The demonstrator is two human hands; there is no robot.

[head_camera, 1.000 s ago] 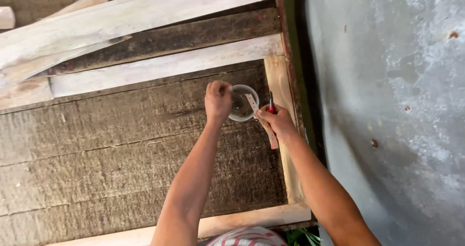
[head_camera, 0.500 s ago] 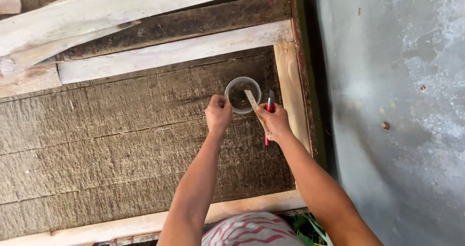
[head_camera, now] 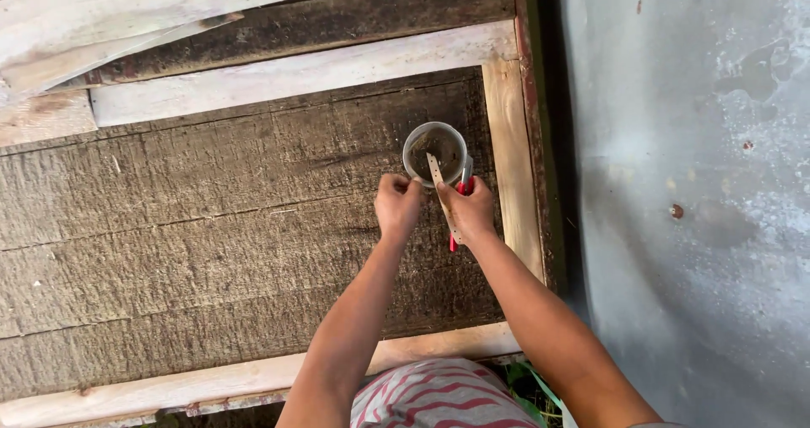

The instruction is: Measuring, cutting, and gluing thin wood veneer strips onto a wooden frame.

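A small round clear plastic cup [head_camera: 434,152] with dark contents stands upright on the rough grey-brown wooden plank surface [head_camera: 211,251], near that surface's right edge and just beside a pale wooden frame strip [head_camera: 513,166]. A thin flat pale wooden stick [head_camera: 438,180] leans over the cup's near rim, its upper end inside the cup and its lower part running back under the right hand [head_camera: 468,210]. That hand is closed around the stick and around a slim red-handled tool [head_camera: 458,200], whose red end shows below the hand and whose tip lies at the cup's rim. The left hand [head_camera: 397,204] is curled, its fingers bent inward just beside the cup's near left edge; whether it touches the cup or grips anything cannot be told. More pale boards [head_camera: 287,74] lie across the top. A grey concrete floor [head_camera: 692,183] runs along the right. Red-and-white striped cloth [head_camera: 439,398] shows at the bottom edge.
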